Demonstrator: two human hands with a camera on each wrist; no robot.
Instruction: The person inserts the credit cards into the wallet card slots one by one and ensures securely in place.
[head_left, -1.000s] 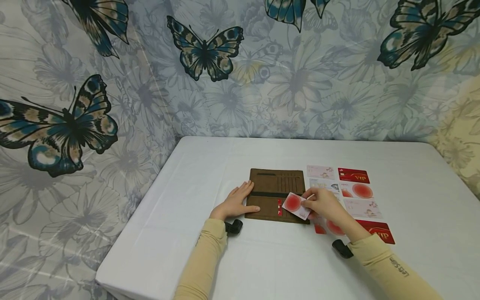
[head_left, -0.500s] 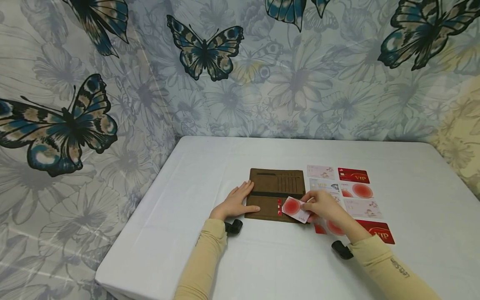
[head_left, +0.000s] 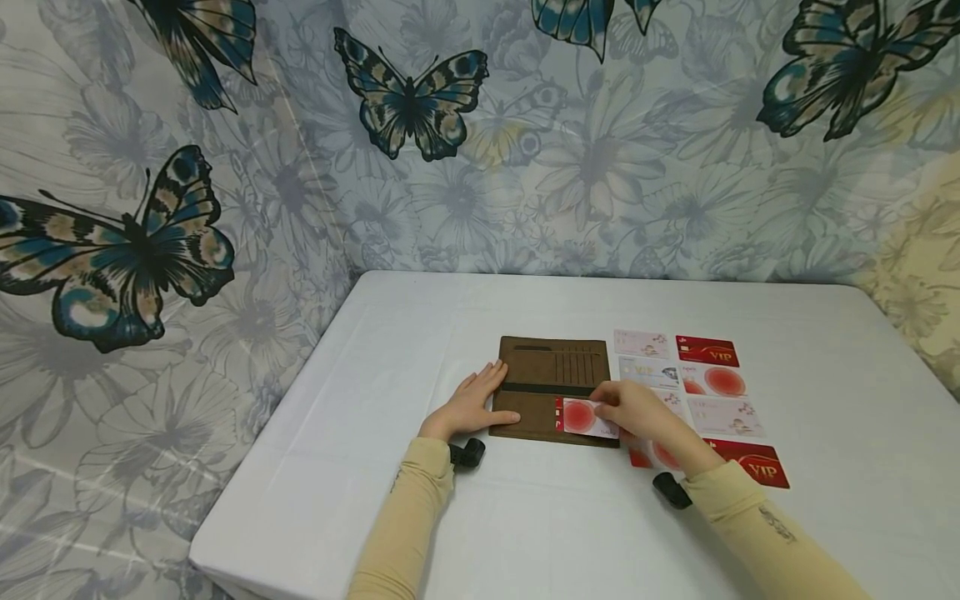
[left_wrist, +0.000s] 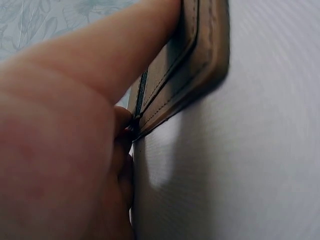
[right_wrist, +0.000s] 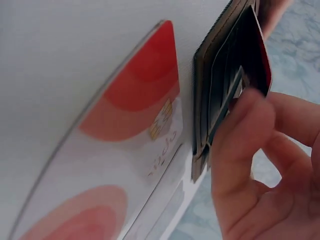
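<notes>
A brown wallet [head_left: 536, 361] lies unfolded on the white table. My left hand [head_left: 467, 410] rests along its left side, fingers straight and thumb over the lower panel. In the left wrist view, that thumb crosses the wallet's stitched corner [left_wrist: 212, 60]. Between thumb and fingers, my right hand [head_left: 647, 417] pinches a white card [head_left: 580, 416] with a red circle, held over the lower panel's right part. Just left of it, a strip of a red card [head_left: 559, 421] shows in the panel. In the right wrist view, the fingers hide most of the held card beside the wallet's layered pockets [right_wrist: 220, 85].
To the wallet's right, several cards lie in two columns, among them a red VIP card [head_left: 707, 351], a red-circle card [head_left: 714, 381] and another VIP card [head_left: 757, 463]. My right forearm crosses over some of them. Butterfly-print cloth [head_left: 600, 192] hangs behind the table [head_left: 420, 317].
My right hand has shifted slightly left with the card, which has turned from tilted to lined up with the wallet's lower panel. My left hand has stayed in place.
</notes>
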